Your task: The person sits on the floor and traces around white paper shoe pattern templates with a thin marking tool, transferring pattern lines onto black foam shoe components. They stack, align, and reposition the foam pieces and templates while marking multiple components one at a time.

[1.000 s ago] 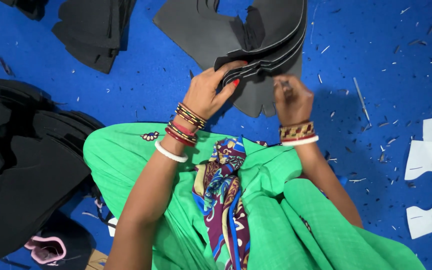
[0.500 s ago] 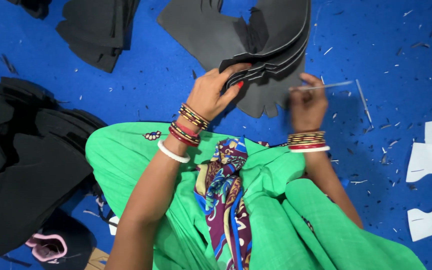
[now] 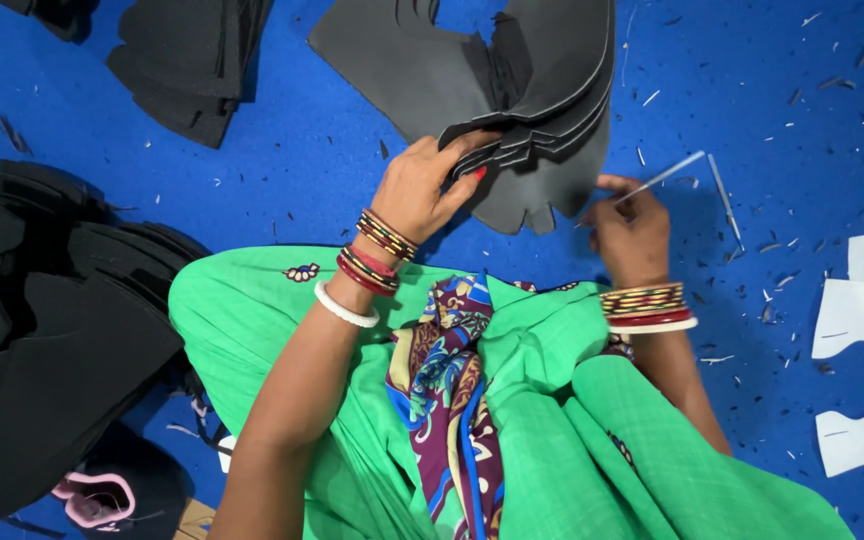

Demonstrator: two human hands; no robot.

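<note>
Where fingers part them, curved black foam pieces (image 3: 542, 90), stacked.

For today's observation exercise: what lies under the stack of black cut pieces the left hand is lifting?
Under the lifted stack of black cut pieces lies one flat black sheet on the blue floor. The left hand raises the stack's edge; whatever lies beneath the flat sheet is covered.

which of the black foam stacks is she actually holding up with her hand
The fanned stack of black foam pieces at top centre: her left hand lifts its layered edges. The other black stacks lie untouched at left.
</note>
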